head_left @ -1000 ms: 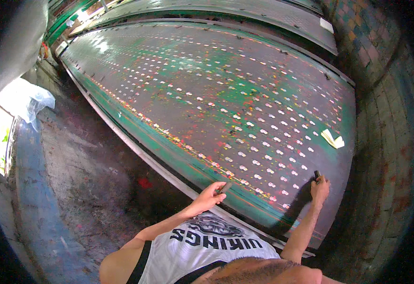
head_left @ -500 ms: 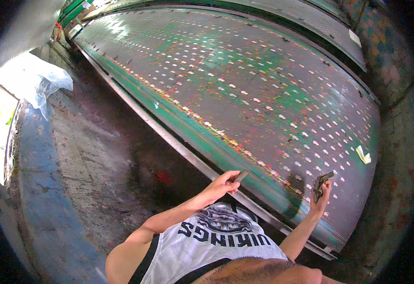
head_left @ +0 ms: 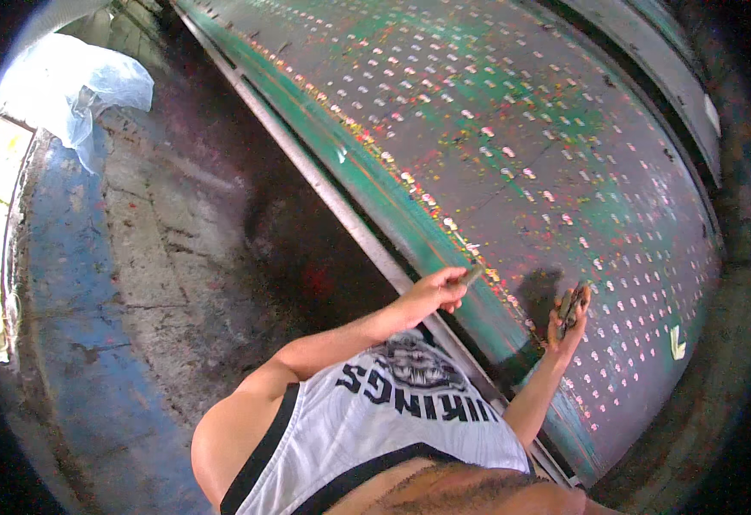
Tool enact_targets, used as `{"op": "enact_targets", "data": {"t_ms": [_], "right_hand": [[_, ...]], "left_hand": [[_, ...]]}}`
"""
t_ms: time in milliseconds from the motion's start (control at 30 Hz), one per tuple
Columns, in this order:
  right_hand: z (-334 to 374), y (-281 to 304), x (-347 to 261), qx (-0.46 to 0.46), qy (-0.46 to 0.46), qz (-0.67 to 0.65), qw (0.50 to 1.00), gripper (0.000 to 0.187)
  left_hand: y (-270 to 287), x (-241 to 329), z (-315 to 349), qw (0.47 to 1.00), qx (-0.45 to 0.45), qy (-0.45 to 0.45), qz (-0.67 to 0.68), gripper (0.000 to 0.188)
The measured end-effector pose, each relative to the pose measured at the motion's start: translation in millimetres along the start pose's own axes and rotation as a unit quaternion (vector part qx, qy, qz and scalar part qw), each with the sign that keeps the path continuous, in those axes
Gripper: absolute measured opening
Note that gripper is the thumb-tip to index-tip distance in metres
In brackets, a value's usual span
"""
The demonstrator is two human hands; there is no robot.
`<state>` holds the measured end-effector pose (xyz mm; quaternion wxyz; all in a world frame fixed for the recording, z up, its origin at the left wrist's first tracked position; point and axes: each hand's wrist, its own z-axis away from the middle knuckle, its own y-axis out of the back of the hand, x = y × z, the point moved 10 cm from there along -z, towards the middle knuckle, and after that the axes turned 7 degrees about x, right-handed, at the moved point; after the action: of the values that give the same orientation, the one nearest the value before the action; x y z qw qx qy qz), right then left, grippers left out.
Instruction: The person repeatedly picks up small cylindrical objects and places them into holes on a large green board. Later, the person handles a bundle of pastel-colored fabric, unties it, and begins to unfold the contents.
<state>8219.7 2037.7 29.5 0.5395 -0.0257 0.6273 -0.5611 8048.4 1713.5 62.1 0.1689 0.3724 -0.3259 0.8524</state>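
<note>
A long paint-spattered grey and green table [head_left: 513, 146] with rows of small pale marks runs diagonally ahead of me. My left hand [head_left: 434, 293] is raised over its near green edge and pinches a small dark stick-like object [head_left: 471, 275]. My right hand [head_left: 568, 316] hovers above the table surface and grips a small dark flat tool [head_left: 572, 305]. A shadow of the hand falls on the table just left of it.
A worn concrete floor [head_left: 161, 257] with a blue-painted strip lies to the left. A crumpled pale plastic sheet [head_left: 75, 90] sits at the far left. A yellow-white scrap [head_left: 677, 342] lies on the table at right. A second long table [head_left: 667, 51] stands behind.
The view has swung left along the table. Both hands have lifted off the table edge, and the right hand now holds its tool upright above the surface.
</note>
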Motion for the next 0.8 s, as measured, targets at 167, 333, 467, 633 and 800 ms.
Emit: {"op": "enact_targets", "data": {"t_ms": [167, 333, 467, 633, 800], "right_hand": [[-64.4, -72.5, 57.8, -0.057, -0.052, -0.074, 0.994, 0.059], [-80.2, -141.8, 141.9, 0.019, -0.140, -0.138, 0.980, 0.053], [-41.2, -190.7, 218.5, 0.106, -0.197, -0.182, 0.958, 0.049], [7.3, -258.3, 281.0, 0.081, -0.234, -0.123, 0.961, 0.046], [-27.1, -309.1, 317.6, 0.068, -0.243, 0.078, 0.965, 0.042]], "left_hand": [[90.9, 75.1, -20.5, 0.994, 0.085, -0.035, -0.053, 0.060], [209.9, 180.6, -67.7, 0.964, 0.227, -0.133, -0.048, 0.060], [271.7, 273.1, -95.7, 0.915, 0.276, -0.245, -0.163, 0.058], [313.2, 344.5, -130.7, 0.707, 0.330, -0.422, -0.461, 0.061], [385.6, 347.5, -171.4, 0.678, 0.335, -0.249, -0.606, 0.065]]}}
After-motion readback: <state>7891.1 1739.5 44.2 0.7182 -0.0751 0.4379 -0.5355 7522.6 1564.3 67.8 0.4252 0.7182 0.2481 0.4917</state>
